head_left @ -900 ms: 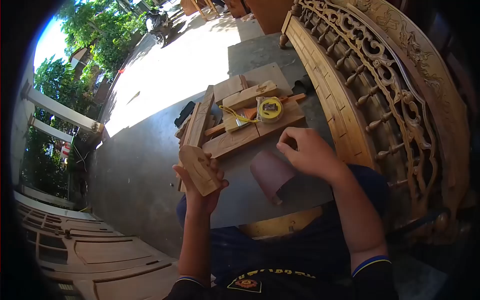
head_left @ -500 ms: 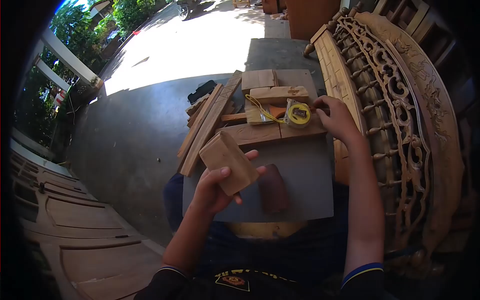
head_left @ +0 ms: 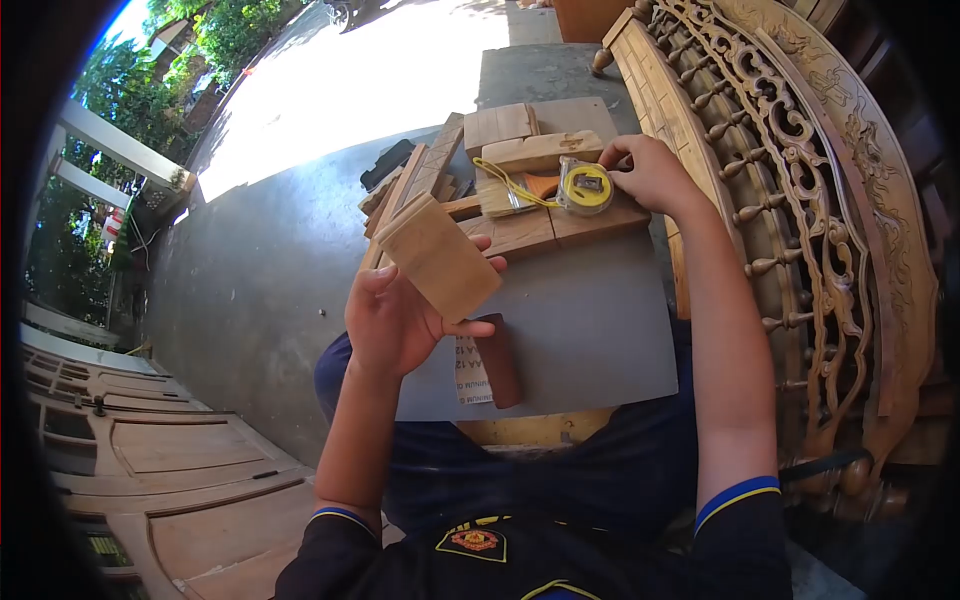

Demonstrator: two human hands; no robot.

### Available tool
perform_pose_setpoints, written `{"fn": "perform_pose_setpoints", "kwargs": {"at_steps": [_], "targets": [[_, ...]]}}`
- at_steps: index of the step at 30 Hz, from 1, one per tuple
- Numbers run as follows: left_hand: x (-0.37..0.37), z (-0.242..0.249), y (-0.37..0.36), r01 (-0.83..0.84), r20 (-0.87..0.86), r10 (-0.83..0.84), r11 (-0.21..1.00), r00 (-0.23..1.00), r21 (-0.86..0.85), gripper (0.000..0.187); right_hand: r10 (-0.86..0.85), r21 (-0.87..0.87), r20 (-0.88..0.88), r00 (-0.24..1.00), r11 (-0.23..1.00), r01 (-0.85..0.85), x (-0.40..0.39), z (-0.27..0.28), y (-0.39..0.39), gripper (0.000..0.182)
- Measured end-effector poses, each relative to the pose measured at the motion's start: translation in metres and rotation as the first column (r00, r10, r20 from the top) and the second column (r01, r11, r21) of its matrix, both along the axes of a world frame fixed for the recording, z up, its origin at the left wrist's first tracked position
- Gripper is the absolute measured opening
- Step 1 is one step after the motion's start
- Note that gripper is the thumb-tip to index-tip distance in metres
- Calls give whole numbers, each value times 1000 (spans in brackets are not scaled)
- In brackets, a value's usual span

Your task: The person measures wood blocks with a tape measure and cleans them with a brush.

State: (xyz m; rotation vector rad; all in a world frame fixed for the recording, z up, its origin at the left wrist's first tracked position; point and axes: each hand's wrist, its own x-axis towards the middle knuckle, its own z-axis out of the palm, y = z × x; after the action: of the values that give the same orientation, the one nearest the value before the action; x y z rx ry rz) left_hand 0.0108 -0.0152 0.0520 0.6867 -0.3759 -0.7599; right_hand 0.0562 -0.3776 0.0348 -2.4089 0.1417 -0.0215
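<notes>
In my left hand lies a flat, light-brown wooden block, tilted, with the thumb along its left side and fingertips at its right edge. My right hand is at the right side of a yellow-faced tape measure, fingers curled in a pinch; what they grip, if anything, is hidden. A paintbrush lies beside the tape measure, on the wooden pieces. Below the block, a curled piece of reddish-brown sandpaper rests on the grey board, its printed backing partly showing.
Wooden blocks and long strips lie at the board's far side. A carved wooden furniture piece stands close on the right. Panelled wooden doors lie at the left, on the concrete floor.
The wooden block has turned in my left hand and shows a broad face. The sandpaper has shifted left in view, its printed backing now visible. My right hand stays by the tape measure.
</notes>
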Motion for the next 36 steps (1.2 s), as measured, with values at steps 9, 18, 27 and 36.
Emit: {"fn": "perform_pose_setpoints", "kwargs": {"at_steps": [9,18,27,36], "targets": [[25,12,-19,-78,48,67,956,997,284,71,83,65,36,996,994,-85,4,-5,-1,15],[31,4,-10,-290,87,277,885,957,364,64,115,74,98,989,990,-122,-5,12,-8,17],[46,5,20,-330,151,298,899,942,287,63,-25,459,410,912,869,-183,-19,56,44,13],[55,-3,11,-214,-87,243,942,966,258,63,299,24,377,877,943,-331,-11,59,121,10]]}}
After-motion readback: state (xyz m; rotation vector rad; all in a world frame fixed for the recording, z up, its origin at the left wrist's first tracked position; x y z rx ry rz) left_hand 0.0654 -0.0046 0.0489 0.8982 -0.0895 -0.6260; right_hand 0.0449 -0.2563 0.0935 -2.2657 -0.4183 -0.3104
